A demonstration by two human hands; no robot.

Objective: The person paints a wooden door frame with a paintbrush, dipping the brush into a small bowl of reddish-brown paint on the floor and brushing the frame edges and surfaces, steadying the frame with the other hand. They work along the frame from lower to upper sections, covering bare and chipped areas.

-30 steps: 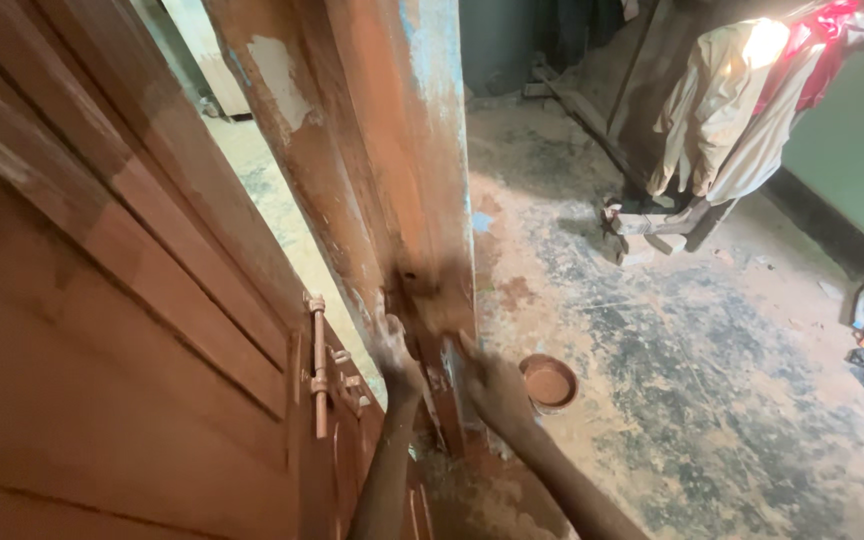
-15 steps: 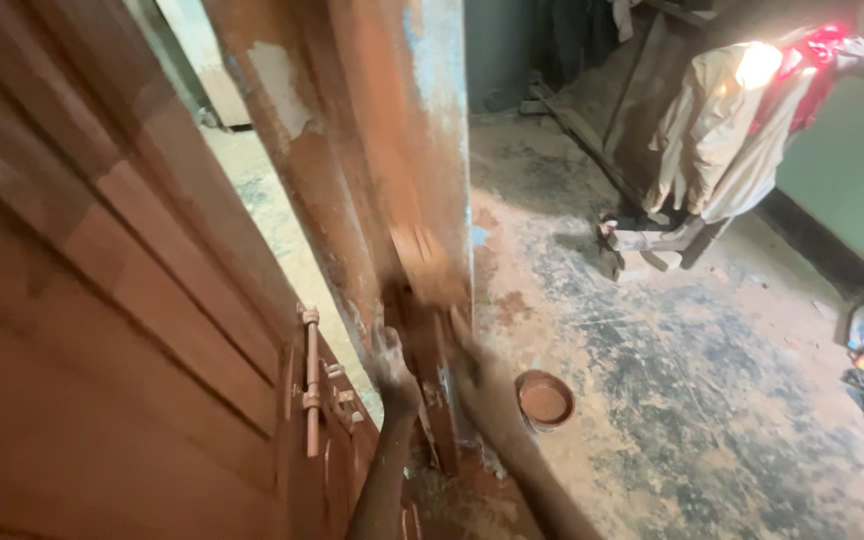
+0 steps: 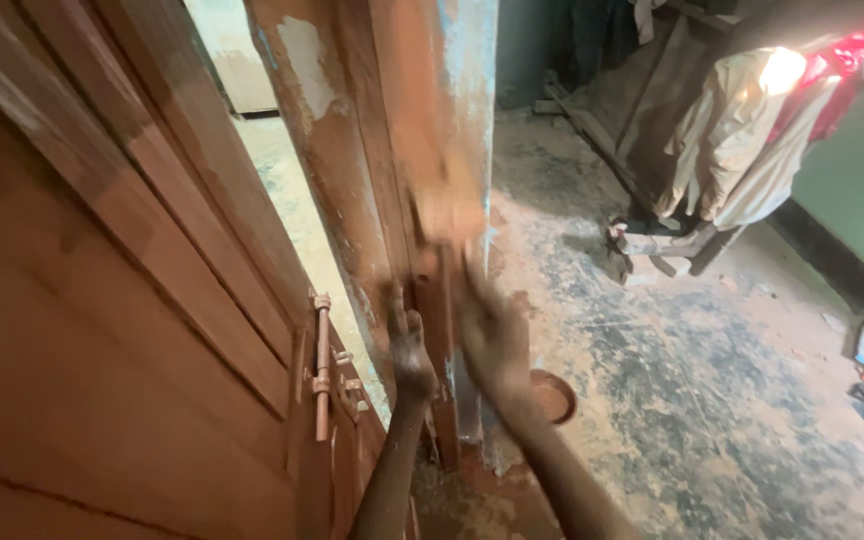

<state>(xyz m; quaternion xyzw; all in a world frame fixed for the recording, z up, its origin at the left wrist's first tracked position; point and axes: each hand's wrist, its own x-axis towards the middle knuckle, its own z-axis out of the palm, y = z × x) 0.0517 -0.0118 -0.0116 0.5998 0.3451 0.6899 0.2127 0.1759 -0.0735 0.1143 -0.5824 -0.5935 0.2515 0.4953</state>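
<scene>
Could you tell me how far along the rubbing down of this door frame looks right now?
Done: upper door frame shows patches rubbed to bare wood. In hand: right hand is blurred against the post, left hand braces lower down. Left: blue paint remains along the edge and the post's foot is still coated.

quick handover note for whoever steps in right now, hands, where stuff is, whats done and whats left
Left hand: pressed against the lower door frame post, holding nothing visible.
Right hand: blurred, open against the post's edge; whether it holds anything cannot be told.
Wooden door with its bolt latch stands open on the left.
Small round bowl sits on the stained floor by the post's foot.
Done: post is patchy reddish-brown over old blue.
Left: bare and blue patches remain.
</scene>
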